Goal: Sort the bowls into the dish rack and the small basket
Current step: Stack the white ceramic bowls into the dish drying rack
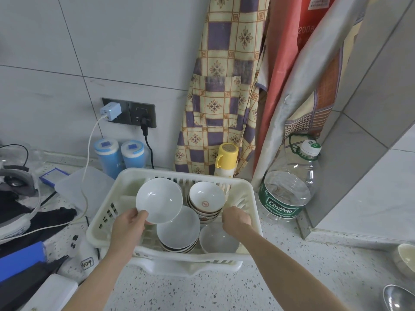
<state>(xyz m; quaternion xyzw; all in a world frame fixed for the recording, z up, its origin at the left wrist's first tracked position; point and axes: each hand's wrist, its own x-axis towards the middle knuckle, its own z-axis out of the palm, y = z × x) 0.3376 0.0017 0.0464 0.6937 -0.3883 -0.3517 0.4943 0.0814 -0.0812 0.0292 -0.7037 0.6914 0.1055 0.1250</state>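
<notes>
White bowl [160, 200], tilted with its hollow toward the camera, held above the rack [249, 189]; left hand [129, 224] pinches its lower rim, thumb on the inner face. Rack is cream plastic with slotted walls, standing on the speckled counter [280, 277]. Inside it: a stack of white bowls [179, 230] directly under the held bowl; a second stack [207, 199] at the back right, top bowl showing a red mark in its well; a single bowl [216, 240] at the front right, upright. Right hand [235, 218] is over the rack's right side between the marked stack and the single bowl, fingers curled downward; cannot tell whether it grips anything. Beside the rack on the right, a clear water jug [289, 187]; behind it, a yellow-lidded flask [225, 160] and two blue canisters [119, 154]. Another bowl [405, 258] sits at the far right edge of the counter.
</notes>
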